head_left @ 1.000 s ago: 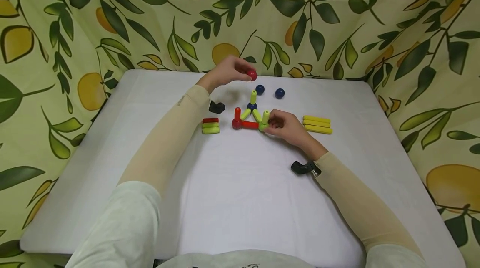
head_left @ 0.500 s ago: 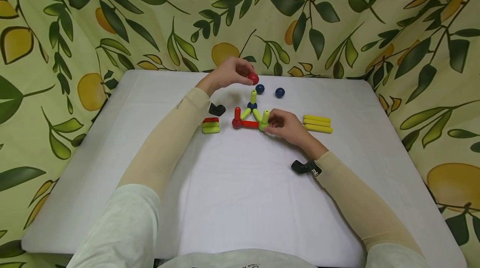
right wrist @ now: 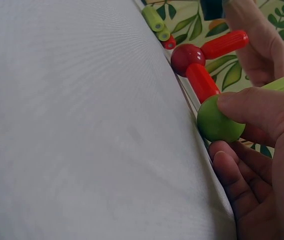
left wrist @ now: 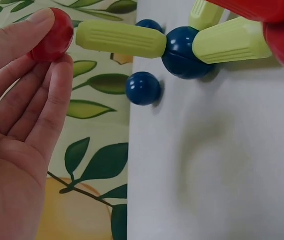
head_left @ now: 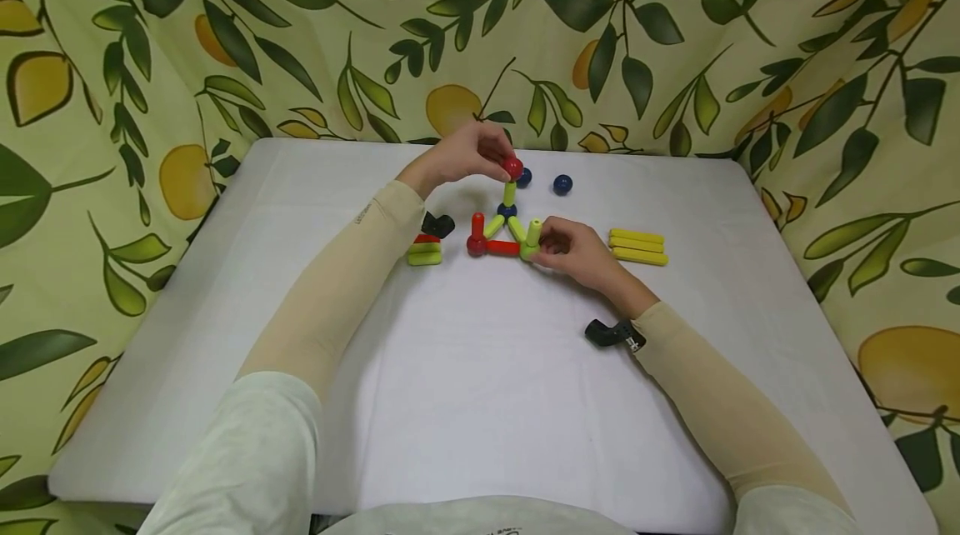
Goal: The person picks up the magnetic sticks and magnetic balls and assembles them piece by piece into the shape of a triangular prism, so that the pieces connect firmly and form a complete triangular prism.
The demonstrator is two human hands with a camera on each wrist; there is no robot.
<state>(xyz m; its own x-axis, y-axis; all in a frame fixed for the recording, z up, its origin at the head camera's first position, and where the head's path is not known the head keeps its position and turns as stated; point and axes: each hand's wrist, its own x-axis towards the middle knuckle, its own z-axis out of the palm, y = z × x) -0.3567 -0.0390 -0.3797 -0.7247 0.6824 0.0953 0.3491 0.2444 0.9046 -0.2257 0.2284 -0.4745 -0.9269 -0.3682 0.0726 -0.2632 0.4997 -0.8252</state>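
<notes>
My left hand [head_left: 471,153] pinches a red ball [left wrist: 56,37] between thumb and fingers. A small gap separates the ball from the free end of the upright lime rod [left wrist: 121,39], whose foot sits on a blue ball [left wrist: 184,52] at the back corner of a triangle of rods. At the front right corner my right hand [head_left: 573,250] holds the green ball [right wrist: 219,120], thumb on top and fingers beneath. A lime rod [head_left: 533,232] stands up from that ball. The front left corner is a red ball [head_left: 477,245] bearing an upright red rod [head_left: 477,225].
Two loose blue balls, a left one [head_left: 525,177] and a right one [head_left: 562,184], lie behind the structure. Yellow rods [head_left: 637,246] lie to its right; short lime rods [head_left: 425,254] and a red one lie left, partly behind the left wrist camera [head_left: 438,225]. A patterned curtain hangs behind the table.
My left hand has brought the red ball down and slightly right, from behind the back lime rod to its top end. The right hand has stayed at the green ball.
</notes>
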